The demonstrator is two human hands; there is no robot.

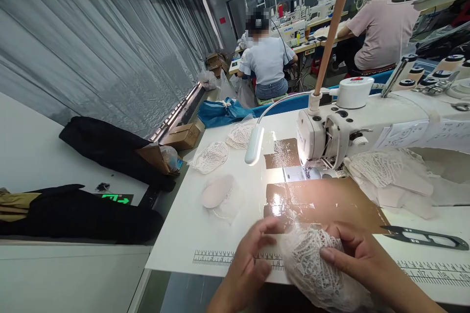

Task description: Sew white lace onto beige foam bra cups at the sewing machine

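My right hand [354, 249] pinches a cream lace piece [312, 264], rounded like a cup, with the thumb on its near face. The piece hangs over the table's front edge, its lower part trailing sheer fabric. To its left is my left hand [253, 259], slightly blurred, with thumb and fingers apart and nothing visible between them. Beyond both hands stands a white sewing machine [330, 132], its needle area lit. On the table to the left lie a smooth oval pad with sheer fabric [218, 193] and a lace piece [210, 157].
Black thread snips [426, 237] lie at the right by a printed ruler [436, 273]. Lace and fabric pieces [389, 176] are heaped under the machine arm. A small lamp [254, 145] hangs over the table. Two people sit at other machines behind.
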